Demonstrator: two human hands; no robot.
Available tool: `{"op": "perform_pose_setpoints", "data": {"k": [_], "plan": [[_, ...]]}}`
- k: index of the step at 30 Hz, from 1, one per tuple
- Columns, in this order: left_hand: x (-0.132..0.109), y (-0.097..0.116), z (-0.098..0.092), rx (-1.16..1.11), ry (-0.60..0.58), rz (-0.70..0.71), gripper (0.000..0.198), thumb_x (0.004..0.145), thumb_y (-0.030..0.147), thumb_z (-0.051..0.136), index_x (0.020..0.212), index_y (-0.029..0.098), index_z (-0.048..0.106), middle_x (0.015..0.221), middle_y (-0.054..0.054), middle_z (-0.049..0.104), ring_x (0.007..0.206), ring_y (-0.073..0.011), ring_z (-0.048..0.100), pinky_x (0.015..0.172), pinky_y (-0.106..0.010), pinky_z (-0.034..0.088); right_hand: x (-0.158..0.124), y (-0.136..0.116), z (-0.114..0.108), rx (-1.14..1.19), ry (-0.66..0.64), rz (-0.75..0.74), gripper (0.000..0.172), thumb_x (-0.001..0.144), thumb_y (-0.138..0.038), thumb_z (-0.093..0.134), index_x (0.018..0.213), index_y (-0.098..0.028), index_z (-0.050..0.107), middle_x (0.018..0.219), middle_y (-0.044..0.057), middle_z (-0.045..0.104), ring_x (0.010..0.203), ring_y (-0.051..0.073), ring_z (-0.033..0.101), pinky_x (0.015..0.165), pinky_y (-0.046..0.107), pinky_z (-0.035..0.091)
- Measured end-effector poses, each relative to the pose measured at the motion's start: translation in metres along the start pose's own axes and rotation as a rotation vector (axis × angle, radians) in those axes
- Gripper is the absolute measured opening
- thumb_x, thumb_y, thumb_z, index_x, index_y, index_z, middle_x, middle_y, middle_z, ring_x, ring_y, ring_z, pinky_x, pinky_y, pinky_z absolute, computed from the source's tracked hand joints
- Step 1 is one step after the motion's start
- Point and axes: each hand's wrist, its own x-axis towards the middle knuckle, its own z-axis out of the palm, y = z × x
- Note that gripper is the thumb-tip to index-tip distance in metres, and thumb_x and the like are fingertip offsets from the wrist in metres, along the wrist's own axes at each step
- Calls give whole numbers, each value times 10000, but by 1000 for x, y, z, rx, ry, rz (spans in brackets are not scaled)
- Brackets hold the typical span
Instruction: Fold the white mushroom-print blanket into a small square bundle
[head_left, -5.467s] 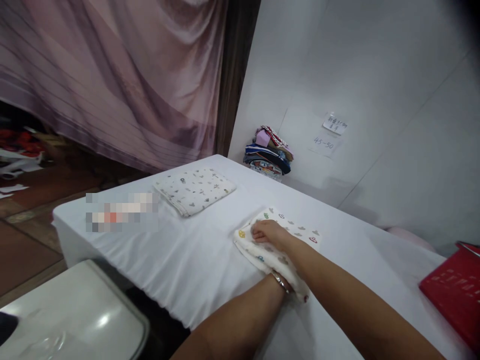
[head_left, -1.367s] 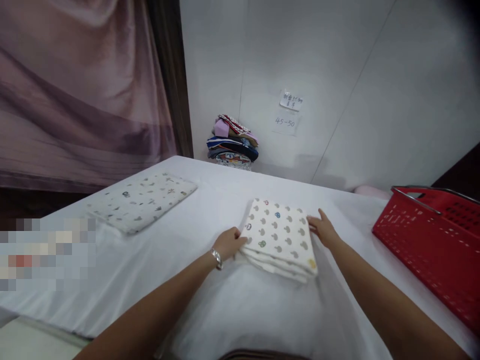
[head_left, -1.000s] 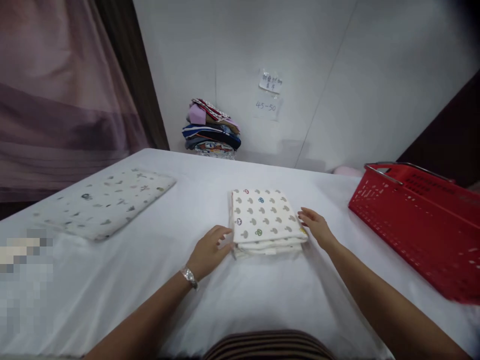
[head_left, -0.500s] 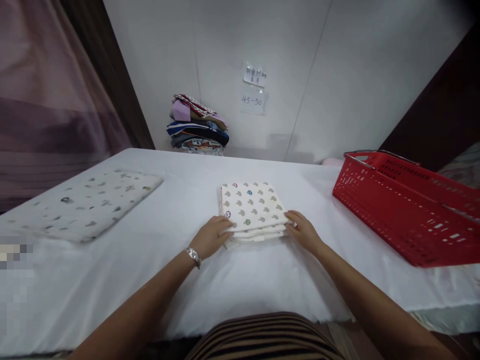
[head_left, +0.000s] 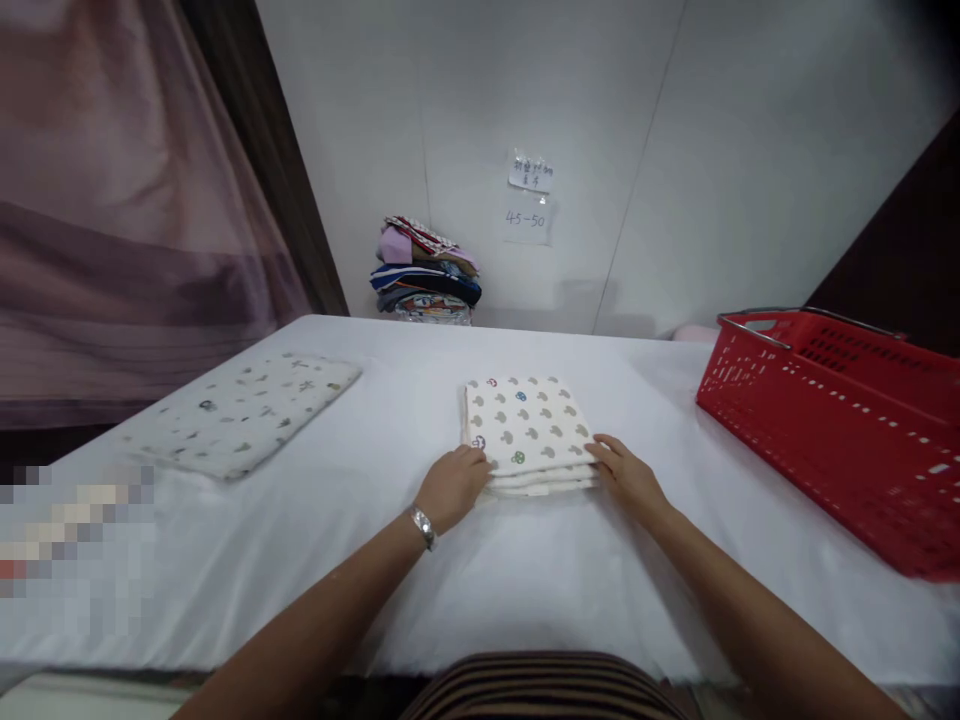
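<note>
1. Touching the near left corner of a folded mushroom-print cloth (head_left: pixel 529 420) with a curled left hand (head_left: pixel 452 490); cannot tell whether gripping.
2. Touching the near right corner with a half-open right hand (head_left: pixel 634 482).
3. Laid flat on a white-covered table (head_left: pixel 405 400), between a small-print folded cloth (head_left: pixel 255 415) and a red plastic basket (head_left: pixel 810 430), apart from both.
4. Turned with layered edge toward the striped top (head_left: pixel 551 690), printed caps toward the wall (head_left: pixel 585 90); too nearly square to tell a long axis.
</note>
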Motion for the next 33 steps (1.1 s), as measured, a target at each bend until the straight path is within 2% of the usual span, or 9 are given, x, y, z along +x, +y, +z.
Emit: {"op": "perform_pose_setpoints", "data": {"k": [5, 8, 12, 17, 22, 27, 33], "plan": [[-9, 4, 7, -43, 18, -51, 201, 850, 283, 511, 1030, 213, 566, 998, -47, 563, 927, -191, 486, 747, -318, 446, -4, 3, 4, 31, -10, 13, 388, 852, -220, 370, 1199, -303, 523, 1329, 23, 449, 994, 197, 588, 794, 313, 498], [-8, 6, 7, -41, 9, -59, 218, 814, 291, 566, 1020, 218, 558, 1016, -46, 557, 950, -204, 479, 750, -330, 445, -8, 0, 0, 88, -32, 10, 435, 838, -230, 401, 1261, -308, 467, 1369, 26, 403, 979, 184, 594, 787, 305, 508], [-3, 8, 8, -45, -17, -70, 146, 845, 264, 510, 966, 208, 570, 966, -43, 567, 924, -197, 485, 735, -320, 446, -13, -1, -7, 140, -101, -33, 520, 826, -217, 422, 1336, -303, 373, 1431, 43, 309, 1038, 192, 567, 802, 329, 515], [0, 9, 8, 8, -43, -42, 147, 852, 214, 469, 963, 191, 563, 972, -52, 569, 928, -200, 490, 745, -328, 445, -12, 2, -6, 134, -120, -87, 553, 808, -187, 431, 1350, -268, 358, 1441, 64, 287, 1180, 218, 468, 887, 357, 482], [7, 11, -2, 102, -63, -32, 189, 805, 119, 453, 942, 176, 570, 940, -66, 581, 909, -207, 506, 748, -342, 435, -4, 7, 0, 51, -57, -171, 518, 794, -148, 409, 1306, -224, 424, 1399, 85, 364, 1204, 220, 446, 933, 385, 452], [1, 14, -10, 142, 59, -7, 220, 807, 104, 425, 962, 185, 558, 939, -61, 582, 897, -209, 510, 732, -349, 413, -5, 4, -4, -3, 103, -181, 451, 827, -129, 363, 1253, -220, 479, 1316, 85, 473, 1181, 203, 469, 951, 397, 437], [-16, 12, 8, 130, 31, 44, 274, 784, 57, 443, 1002, 181, 555, 937, -61, 591, 870, -208, 513, 707, -342, 419, -19, 0, 4, 5, 19, -170, 433, 816, -106, 390, 1209, -218, 534, 1298, 83, 496, 1118, 219, 527, 916, 392, 463]]}}
